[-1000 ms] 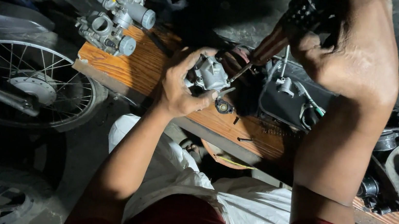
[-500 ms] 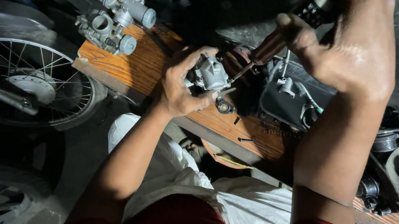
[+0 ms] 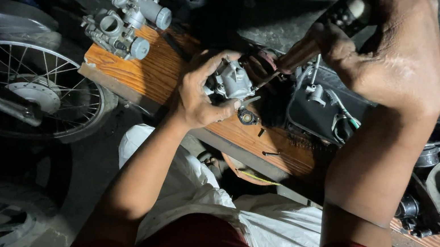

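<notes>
One head view, straight down and close over the wooden counter (image 3: 147, 73), knees near, floor far.

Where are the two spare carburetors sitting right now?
In the head view, the two spare carburetors sit at the upper left, on the far left end of the wooden board, above the spoked wheel and apart from the left hand.

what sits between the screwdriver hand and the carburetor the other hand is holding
Nothing visible blocks it. The right hand grips the screwdriver, whose shaft runs straight down to the carburetor held in the left hand over the wooden board. The tip's contact is too dark to see.
</notes>
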